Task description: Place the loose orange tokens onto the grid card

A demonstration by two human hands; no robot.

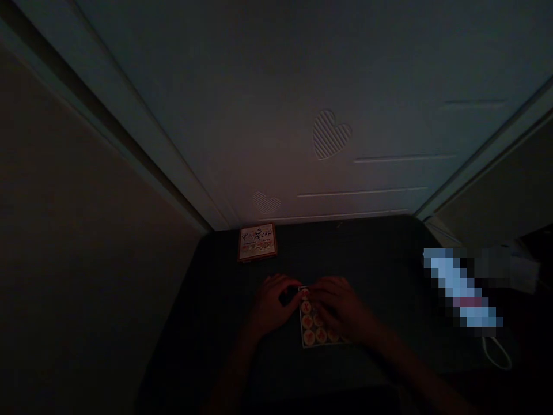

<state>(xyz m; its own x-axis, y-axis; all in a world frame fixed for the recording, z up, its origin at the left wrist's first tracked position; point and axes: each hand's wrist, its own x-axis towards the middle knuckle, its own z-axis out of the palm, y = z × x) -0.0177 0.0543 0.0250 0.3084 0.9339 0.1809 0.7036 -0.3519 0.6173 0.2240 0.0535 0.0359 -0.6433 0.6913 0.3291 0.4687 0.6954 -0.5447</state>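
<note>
On the dark tabletop lies a shallow, light-edged square box (302,331) filled with rows of round, pale Chinese chess pieces (321,335) bearing red characters. My left hand (274,304) is curled at its upper left corner, thumb and forefinger meeting on the edge. Over the upper right part of the box bends my right hand (345,306), its fingers curved down onto the pieces. That hand hides much of the right side, and whatever its fingertips pinch is not visible. Dim light blurs the fine detail.
A flat, square printed box or lid (258,242) lies at the table's back left. Behind the dark table (207,323) stands a white panel (276,144) with raised hearts. A pixelated bright object (462,291) and a white cord loop (496,354) are at the right.
</note>
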